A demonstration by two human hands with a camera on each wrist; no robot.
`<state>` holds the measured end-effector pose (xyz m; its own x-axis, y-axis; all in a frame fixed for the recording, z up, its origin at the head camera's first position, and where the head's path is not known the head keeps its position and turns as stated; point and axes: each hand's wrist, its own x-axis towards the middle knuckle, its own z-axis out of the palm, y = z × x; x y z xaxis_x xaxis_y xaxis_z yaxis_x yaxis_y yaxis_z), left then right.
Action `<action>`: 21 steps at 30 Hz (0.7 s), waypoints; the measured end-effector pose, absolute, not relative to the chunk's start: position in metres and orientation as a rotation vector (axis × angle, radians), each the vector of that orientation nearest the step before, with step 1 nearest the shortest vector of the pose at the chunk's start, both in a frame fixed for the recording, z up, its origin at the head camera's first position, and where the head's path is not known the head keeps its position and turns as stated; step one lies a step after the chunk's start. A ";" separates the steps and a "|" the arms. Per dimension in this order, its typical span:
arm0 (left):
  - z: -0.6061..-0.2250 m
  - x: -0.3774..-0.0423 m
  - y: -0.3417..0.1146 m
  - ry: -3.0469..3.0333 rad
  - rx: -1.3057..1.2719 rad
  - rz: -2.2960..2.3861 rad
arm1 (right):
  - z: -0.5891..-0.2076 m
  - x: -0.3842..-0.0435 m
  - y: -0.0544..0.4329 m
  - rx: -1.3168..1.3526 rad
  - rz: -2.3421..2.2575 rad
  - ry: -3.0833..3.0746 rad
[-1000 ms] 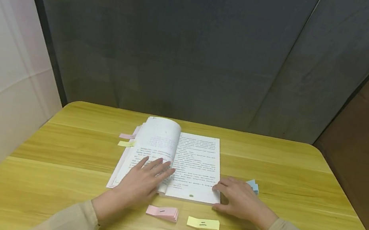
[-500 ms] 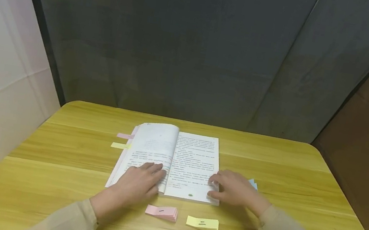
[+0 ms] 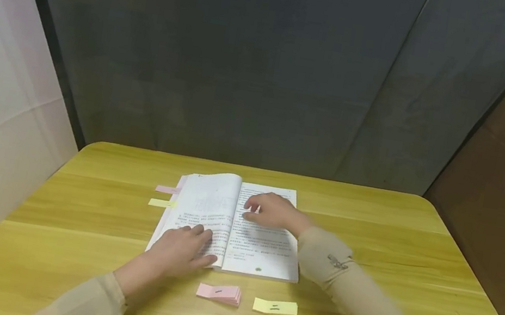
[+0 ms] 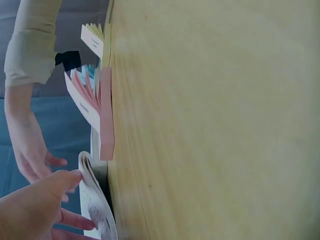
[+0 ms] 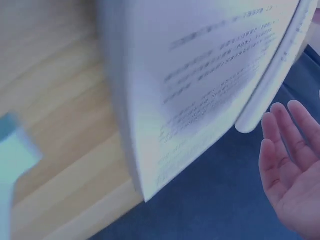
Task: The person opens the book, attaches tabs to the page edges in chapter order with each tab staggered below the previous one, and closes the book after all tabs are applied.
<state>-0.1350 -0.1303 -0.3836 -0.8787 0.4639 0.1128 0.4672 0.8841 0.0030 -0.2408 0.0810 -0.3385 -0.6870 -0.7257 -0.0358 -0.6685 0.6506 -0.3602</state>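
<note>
An open book [image 3: 263, 247] with printed pages lies on the table. Pink tab [image 3: 168, 190] and yellow tab [image 3: 160, 203] stick out from its left edge. My left hand [image 3: 181, 248] rests on the lower part of the left page; in the left wrist view, the left hand [image 4: 42, 202] has its thumb at the edge of the bowed pages [image 4: 92, 200]. Over the upper right page is my right hand [image 3: 274, 210], its fingers loosely bent and nothing between them. In the right wrist view, the right hand [image 5: 297, 175] shows its palm beside the book [image 5: 210, 75].
Nearer than the book lie a pink sticky-note pad [image 3: 219, 293] and a yellow sticky-note pad [image 3: 276, 308], both marked with dark strokes. Blue sticky notes [image 5: 17, 155] appear in the right wrist view; the right sleeve hides them from the head view. A dark curtain [image 3: 246, 68] stands behind the table.
My right hand has left the book's lower right edge and moved up and left over the right page. The left hand has slid slightly down and left, and the left page lies flatter.
</note>
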 end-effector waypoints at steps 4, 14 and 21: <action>-0.384 -0.133 -0.137 -2.944 -0.732 -0.072 | -0.347 -0.246 0.058 -1.100 -0.492 2.673; -0.384 -0.133 -0.140 -2.953 -0.724 -0.060 | -0.358 -0.252 0.027 -0.962 -0.459 2.751; -0.383 -0.133 -0.138 -2.965 -0.729 -0.076 | -0.358 -0.255 0.025 -0.837 -0.396 2.748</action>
<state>-0.1326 -0.1383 -0.3833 -0.8824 0.4604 0.0970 0.4648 0.8850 0.0276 -0.2549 0.0250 -0.3580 -0.8067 -0.5719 -0.1491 -0.5065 0.7989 -0.3242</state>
